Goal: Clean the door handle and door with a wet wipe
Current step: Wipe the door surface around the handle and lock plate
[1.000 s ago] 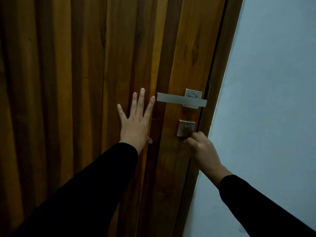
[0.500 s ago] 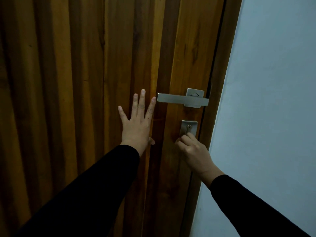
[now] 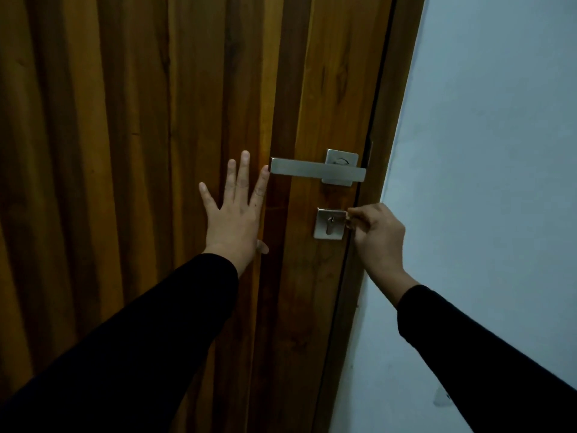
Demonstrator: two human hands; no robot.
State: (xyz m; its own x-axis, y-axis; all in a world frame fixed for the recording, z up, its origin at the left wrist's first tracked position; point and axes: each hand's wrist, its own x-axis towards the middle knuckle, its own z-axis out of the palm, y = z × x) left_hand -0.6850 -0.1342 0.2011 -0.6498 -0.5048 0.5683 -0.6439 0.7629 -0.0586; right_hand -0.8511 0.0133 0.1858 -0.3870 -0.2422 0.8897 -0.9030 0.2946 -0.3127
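Wooden door (image 3: 131,182) | door handle (image 3: 315,171) horizontal, pointing left | left hand (image 3: 234,214) splayed flat | right hand (image 3: 377,235) grip pinched, contents unclear

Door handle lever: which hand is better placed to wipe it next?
Right. The right hand is pinched beside the lock plate just under the lever; the left hand lies flat, bracing the door.

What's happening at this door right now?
A person in black sleeves stands at a wooden door. The left hand lies flat and spread on the wood beside the free end of the metal handle. The right hand is curled at the right edge of the keyhole plate below it, fingers pinched together. No wipe can be made out in the dim light.
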